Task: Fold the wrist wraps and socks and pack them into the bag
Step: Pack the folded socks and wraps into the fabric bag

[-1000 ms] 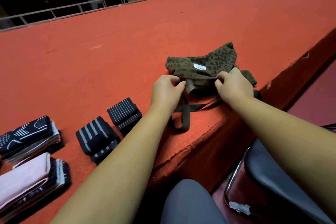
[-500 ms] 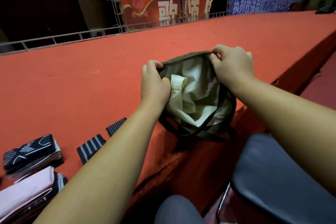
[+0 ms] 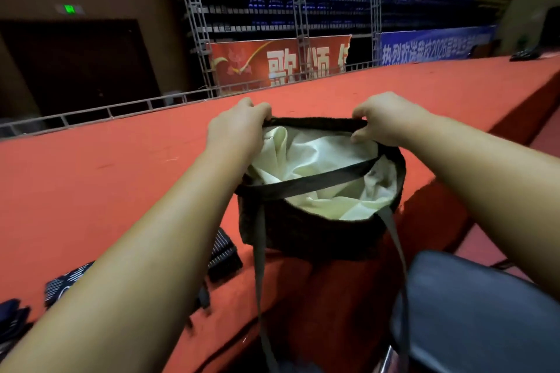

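Observation:
I hold the dark leopard-print bag (image 3: 306, 236) up above the edge of the red platform, its mouth spread wide and its cream lining showing. My left hand (image 3: 238, 130) grips the rim's far left side. My right hand (image 3: 386, 119) pinches the rim's far right side. One dark strap crosses the opening and two more hang down. A folded black striped wrist wrap (image 3: 222, 253) lies on the platform under my left forearm. Dark patterned socks (image 3: 65, 280) show at the lower left, largely hidden by my arm.
The red carpeted platform (image 3: 121, 166) runs left to right, its front edge dropping off near me. A dark padded chair seat (image 3: 472, 309) is at the lower right. A metal railing, scaffolding and banners stand beyond the platform.
I lifted the bag off the platform and pulled its mouth open wider. My hands moved apart and up, and the view tilted upward, so the folded items slid toward the bottom left.

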